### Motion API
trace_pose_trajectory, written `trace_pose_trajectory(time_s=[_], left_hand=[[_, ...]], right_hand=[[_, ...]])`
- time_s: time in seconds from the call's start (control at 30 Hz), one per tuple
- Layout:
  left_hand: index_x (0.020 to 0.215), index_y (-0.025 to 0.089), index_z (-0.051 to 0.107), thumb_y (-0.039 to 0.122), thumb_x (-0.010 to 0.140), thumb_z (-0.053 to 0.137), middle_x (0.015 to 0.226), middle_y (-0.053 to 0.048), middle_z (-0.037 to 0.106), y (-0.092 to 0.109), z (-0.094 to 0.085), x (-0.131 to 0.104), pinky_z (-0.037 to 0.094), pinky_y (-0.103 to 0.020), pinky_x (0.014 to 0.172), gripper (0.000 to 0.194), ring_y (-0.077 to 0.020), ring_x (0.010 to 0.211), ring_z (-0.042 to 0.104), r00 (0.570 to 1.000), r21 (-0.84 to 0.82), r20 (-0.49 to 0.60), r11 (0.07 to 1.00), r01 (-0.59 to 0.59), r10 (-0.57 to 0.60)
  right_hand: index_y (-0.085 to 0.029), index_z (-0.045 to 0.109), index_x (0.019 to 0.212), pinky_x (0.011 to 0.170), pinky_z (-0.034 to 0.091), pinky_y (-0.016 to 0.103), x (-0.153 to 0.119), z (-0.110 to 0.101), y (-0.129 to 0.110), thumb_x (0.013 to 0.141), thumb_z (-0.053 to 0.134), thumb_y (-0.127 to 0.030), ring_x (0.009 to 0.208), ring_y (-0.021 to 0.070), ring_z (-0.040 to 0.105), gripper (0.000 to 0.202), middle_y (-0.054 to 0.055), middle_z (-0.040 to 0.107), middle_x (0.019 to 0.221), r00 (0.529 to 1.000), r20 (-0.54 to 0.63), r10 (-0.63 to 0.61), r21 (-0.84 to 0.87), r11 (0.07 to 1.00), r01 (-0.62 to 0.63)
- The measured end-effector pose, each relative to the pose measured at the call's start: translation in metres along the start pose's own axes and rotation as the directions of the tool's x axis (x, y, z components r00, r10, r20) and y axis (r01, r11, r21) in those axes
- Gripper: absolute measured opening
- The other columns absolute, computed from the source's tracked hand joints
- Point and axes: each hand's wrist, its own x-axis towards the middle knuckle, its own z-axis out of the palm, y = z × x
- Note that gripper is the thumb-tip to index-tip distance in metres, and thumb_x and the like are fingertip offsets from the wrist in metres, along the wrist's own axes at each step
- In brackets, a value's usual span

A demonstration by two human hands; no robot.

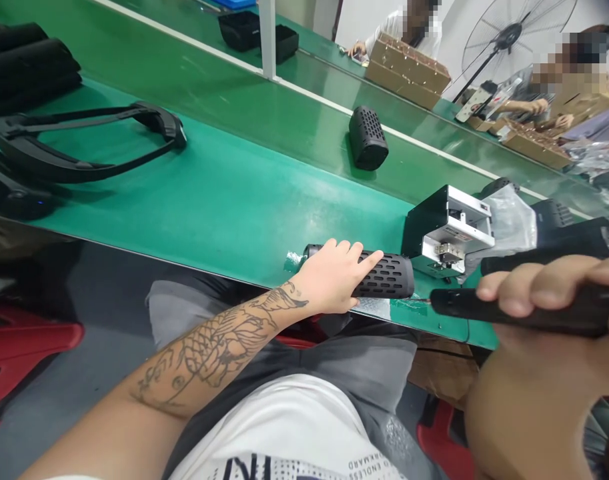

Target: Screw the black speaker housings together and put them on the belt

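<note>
My left hand (pixel 334 277) lies over a black perforated housing (pixel 387 277) near the table's front edge, its fingers spread across the top and its thumb at the near side, gripping it. On the right, my right hand (pixel 549 297) is wrapped round a black electric screwdriver (pixel 464 305) held level. The thin bit of the screwdriver points left and reaches the near right end of the housing; whether it touches is too small to tell. Behind the housing's right end stands a black and silver boxy device (pixel 449 233).
Another perforated housing (pixel 368 138) stands on the green table (pixel 224 200) further back. A black headset strap (pixel 84 143) and dark cylinders (pixel 29 67) lie at the left. Plastic-wrapped parts (pixel 511 217) are at the right. People work across the table beside cardboard boxes (pixel 407 70).
</note>
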Motion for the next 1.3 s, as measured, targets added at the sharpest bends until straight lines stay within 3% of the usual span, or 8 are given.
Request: trace_pose_trajectory(time_s=[0.1, 0.23, 0.33, 0.63, 0.83, 1.07, 1.2, 1.3], left_hand=[[0.183, 0.018, 0.041, 0.054, 0.099, 0.086, 0.152, -0.022, 0.069, 0.001, -0.003, 0.0, 0.047, -0.048, 0.103, 0.102, -0.0399, 0.127, 0.07, 1.0, -0.007, 0.016, 1.0, 0.012, -0.012], [0.183, 0.018, 0.041, 0.055, 0.098, 0.088, 0.154, -0.022, 0.069, 0.002, -0.005, 0.0, 0.047, -0.048, 0.104, 0.104, -0.0398, 0.129, 0.07, 1.0, -0.018, 0.014, 1.0, 0.019, -0.019], [0.184, 0.017, 0.039, 0.054, 0.099, 0.086, 0.155, -0.023, 0.068, 0.002, -0.005, 0.0, 0.047, -0.048, 0.105, 0.104, -0.0398, 0.129, 0.07, 1.0, -0.022, 0.014, 1.0, 0.015, -0.015], [0.185, 0.018, 0.038, 0.049, 0.1, 0.084, 0.154, -0.023, 0.069, 0.001, -0.005, 0.003, 0.047, -0.047, 0.104, 0.101, -0.039, 0.127, 0.07, 0.999, -0.045, 0.038, 0.999, 0.01, -0.008], [0.185, 0.018, 0.037, 0.049, 0.1, 0.083, 0.154, -0.023, 0.069, 0.001, -0.007, 0.005, 0.046, -0.047, 0.1, 0.101, -0.0387, 0.125, 0.07, 0.998, -0.043, 0.064, 0.999, 0.013, -0.011], [0.185, 0.018, 0.037, 0.048, 0.102, 0.081, 0.154, -0.023, 0.069, 0.001, -0.004, 0.006, 0.045, -0.047, 0.103, 0.098, -0.0391, 0.127, 0.069, 0.998, -0.04, 0.06, 0.999, 0.017, -0.014], [0.185, 0.019, 0.037, 0.052, 0.101, 0.084, 0.152, -0.023, 0.069, 0.001, 0.002, 0.006, 0.046, -0.047, 0.102, 0.102, -0.0391, 0.125, 0.07, 1.0, -0.027, 0.024, 1.0, 0.009, -0.008], [0.184, 0.019, 0.039, 0.052, 0.1, 0.084, 0.149, -0.022, 0.07, 0.0, 0.005, 0.005, 0.046, -0.047, 0.102, 0.102, -0.0387, 0.124, 0.07, 1.0, -0.024, -0.005, 1.0, 0.011, -0.012]], right_hand=[[-0.03, 0.084, 0.099, 0.049, 0.064, 0.056, -0.024, 0.019, -0.001, 0.085, 0.1, -0.053, 0.049, 0.0296, 0.068, 0.03, 0.0, 0.071, 0.069, 0.965, 0.258, -0.045, 0.133, 0.991, 0.011], [-0.028, 0.084, 0.105, 0.055, 0.065, 0.047, -0.042, 0.063, 0.01, 0.093, 0.097, -0.047, 0.052, 0.0233, 0.067, 0.025, -0.001, 0.073, 0.071, 0.956, 0.288, -0.052, 0.225, 0.974, -0.015], [-0.026, 0.082, 0.101, 0.058, 0.065, 0.044, -0.043, 0.082, 0.018, 0.093, 0.097, -0.043, 0.054, 0.021, 0.069, 0.024, -0.001, 0.074, 0.072, 0.949, 0.314, -0.039, 0.226, 0.973, -0.034], [-0.025, 0.081, 0.098, 0.056, 0.064, 0.039, -0.042, 0.081, 0.028, 0.095, 0.096, -0.037, 0.052, 0.0174, 0.067, 0.019, -0.003, 0.073, 0.071, 0.921, 0.39, -0.023, 0.277, 0.956, -0.093], [-0.024, 0.081, 0.102, 0.059, 0.065, 0.039, -0.041, 0.081, 0.029, 0.095, 0.094, -0.031, 0.055, 0.017, 0.069, 0.016, -0.003, 0.074, 0.074, 0.855, 0.516, -0.048, 0.301, 0.945, -0.129], [-0.026, 0.08, 0.102, 0.061, 0.065, 0.039, -0.04, 0.077, 0.034, 0.094, 0.093, -0.029, 0.057, 0.0177, 0.069, 0.016, -0.002, 0.073, 0.073, 0.822, 0.568, -0.046, 0.286, 0.947, -0.145], [-0.028, 0.08, 0.101, 0.062, 0.066, 0.039, -0.041, 0.083, 0.026, 0.095, 0.094, -0.032, 0.056, 0.0178, 0.07, 0.016, -0.003, 0.072, 0.071, 0.835, 0.55, -0.01, 0.234, 0.962, -0.142], [-0.027, 0.081, 0.093, 0.053, 0.064, 0.036, -0.033, 0.085, 0.009, 0.094, 0.096, -0.041, 0.047, 0.0152, 0.063, 0.02, -0.004, 0.069, 0.065, 0.889, 0.456, -0.047, 0.241, 0.968, -0.073]])
